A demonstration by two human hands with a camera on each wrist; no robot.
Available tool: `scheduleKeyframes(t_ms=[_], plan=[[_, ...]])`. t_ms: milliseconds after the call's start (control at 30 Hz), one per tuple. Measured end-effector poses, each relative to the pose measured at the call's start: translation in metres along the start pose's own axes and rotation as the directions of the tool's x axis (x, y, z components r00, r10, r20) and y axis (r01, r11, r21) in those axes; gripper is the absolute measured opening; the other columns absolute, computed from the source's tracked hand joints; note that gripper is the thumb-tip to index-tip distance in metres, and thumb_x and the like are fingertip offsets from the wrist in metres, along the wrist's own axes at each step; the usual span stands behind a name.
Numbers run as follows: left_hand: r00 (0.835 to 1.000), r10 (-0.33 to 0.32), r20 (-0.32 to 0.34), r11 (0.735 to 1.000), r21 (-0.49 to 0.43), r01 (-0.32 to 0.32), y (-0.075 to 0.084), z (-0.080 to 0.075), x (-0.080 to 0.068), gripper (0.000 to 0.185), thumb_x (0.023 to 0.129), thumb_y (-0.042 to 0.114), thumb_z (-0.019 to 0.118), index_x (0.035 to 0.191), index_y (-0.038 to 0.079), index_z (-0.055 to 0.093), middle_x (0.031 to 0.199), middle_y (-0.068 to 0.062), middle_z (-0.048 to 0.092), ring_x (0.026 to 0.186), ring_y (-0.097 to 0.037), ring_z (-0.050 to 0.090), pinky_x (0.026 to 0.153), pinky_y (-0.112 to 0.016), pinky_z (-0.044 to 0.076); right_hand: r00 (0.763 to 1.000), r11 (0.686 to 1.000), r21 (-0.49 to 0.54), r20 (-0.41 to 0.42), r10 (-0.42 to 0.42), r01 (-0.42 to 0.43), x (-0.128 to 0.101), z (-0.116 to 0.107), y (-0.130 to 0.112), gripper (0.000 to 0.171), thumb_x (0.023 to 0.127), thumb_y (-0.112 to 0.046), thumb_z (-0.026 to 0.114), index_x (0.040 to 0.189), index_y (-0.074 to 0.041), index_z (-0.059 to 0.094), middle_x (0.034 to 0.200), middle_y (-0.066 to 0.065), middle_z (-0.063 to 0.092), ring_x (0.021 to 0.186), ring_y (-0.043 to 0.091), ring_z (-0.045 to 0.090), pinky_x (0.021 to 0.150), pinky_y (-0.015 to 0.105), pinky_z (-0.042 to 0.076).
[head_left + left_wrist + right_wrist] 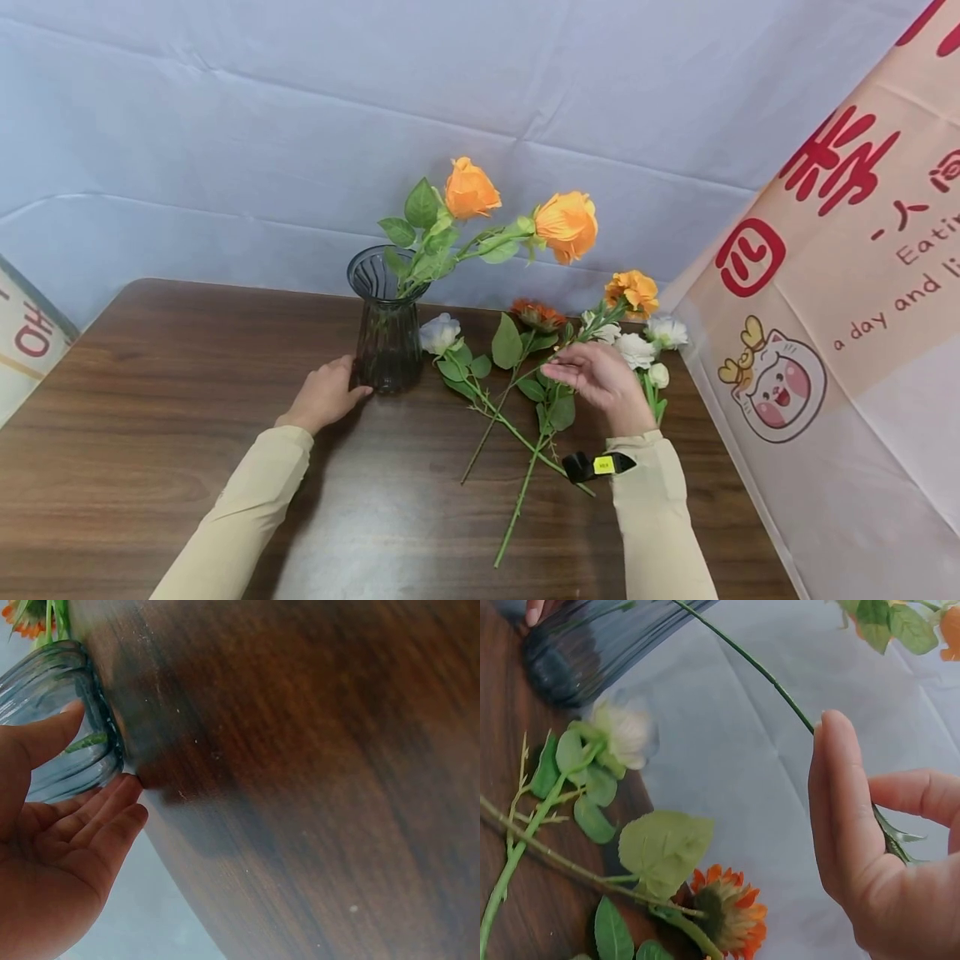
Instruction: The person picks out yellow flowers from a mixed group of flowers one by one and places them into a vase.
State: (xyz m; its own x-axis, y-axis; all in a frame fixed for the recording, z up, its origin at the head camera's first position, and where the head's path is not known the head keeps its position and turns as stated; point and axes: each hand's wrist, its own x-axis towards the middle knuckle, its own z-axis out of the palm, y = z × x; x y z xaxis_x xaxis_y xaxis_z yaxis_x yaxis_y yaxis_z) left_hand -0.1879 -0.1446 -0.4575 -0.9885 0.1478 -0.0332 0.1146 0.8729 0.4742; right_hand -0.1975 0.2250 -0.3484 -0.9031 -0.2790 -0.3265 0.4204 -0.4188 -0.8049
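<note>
A dark, ribbed glass vase (387,350) stands upright toward the back of the table, with two orange roses (566,227) leaning right out of its mouth. My left hand (322,396) holds the vase low at its base; in the left wrist view, the thumb lies on the glass (45,769) and the other fingers reach round the far side. To the right, my right hand (600,385) pinches the thin green stem (746,660) of an orange flower (632,292) between thumb and fingers. The stem points toward the vase, raised above the other flowers.
Between the vase and my right hand lie a pale bluish-white flower (440,333) and a rust-orange flower (538,315), their stems crossing on the wooden table (187,400). Several white flowers (636,351) lie by the right edge. Pale cloth walls (300,150) stand behind and beside.
</note>
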Motion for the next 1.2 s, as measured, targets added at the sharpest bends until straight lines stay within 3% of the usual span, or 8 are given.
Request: scheduleKeyframes(t_ms=[600,800,1067,1200], plan=[[1.0,0.008,-0.009,1.0,-0.004,-0.008,0.0,-0.001,-0.001,0.056,0.087,0.025,0.063,0.121,-0.015,0.043,0.114,-0.032,0.053,0.101,-0.046,0.053,0.083,-0.055,0.044,0.998,0.994,0.091,-0.022,-0.061,0.063,-0.004,0.016,-0.016,0.037,0.092,0.01,0.033,0.067,0.009,0.06,0.073,0.02,0.055,0.07,0.031,0.063,0.077,0.037,0.053],[1.0,0.01,-0.006,1.0,0.0,-0.01,0.0,-0.001,-0.001,0.057,0.087,0.024,0.063,0.122,-0.016,0.042,0.115,-0.033,0.052,0.102,-0.046,0.052,0.084,-0.055,0.043,0.995,0.993,0.072,0.027,-0.093,0.091,-0.005,0.021,-0.022,0.039,0.092,0.01,0.034,0.066,0.009,0.063,0.072,0.019,0.057,0.071,0.031,0.063,0.078,0.038,0.053],[1.0,0.017,-0.01,1.0,0.001,-0.017,0.0,-0.001,-0.001,0.057,0.087,0.025,0.062,0.122,-0.016,0.043,0.114,-0.033,0.052,0.102,-0.047,0.052,0.084,-0.055,0.043,0.994,0.995,0.079,0.088,-0.068,0.061,-0.006,0.021,-0.027,0.038,0.092,0.013,0.031,0.072,0.014,0.064,0.077,0.023,0.059,0.075,0.034,0.065,0.079,0.039,0.052],[1.0,0.018,-0.005,1.0,-0.002,-0.018,0.001,-0.002,-0.001,0.058,0.087,0.026,0.062,0.122,-0.016,0.043,0.116,-0.033,0.052,0.103,-0.047,0.051,0.084,-0.056,0.043,0.995,0.993,0.107,0.079,-0.06,0.051,-0.007,0.024,-0.03,0.036,0.091,0.015,0.032,0.076,0.015,0.064,0.081,0.024,0.058,0.08,0.035,0.064,0.08,0.039,0.052]])
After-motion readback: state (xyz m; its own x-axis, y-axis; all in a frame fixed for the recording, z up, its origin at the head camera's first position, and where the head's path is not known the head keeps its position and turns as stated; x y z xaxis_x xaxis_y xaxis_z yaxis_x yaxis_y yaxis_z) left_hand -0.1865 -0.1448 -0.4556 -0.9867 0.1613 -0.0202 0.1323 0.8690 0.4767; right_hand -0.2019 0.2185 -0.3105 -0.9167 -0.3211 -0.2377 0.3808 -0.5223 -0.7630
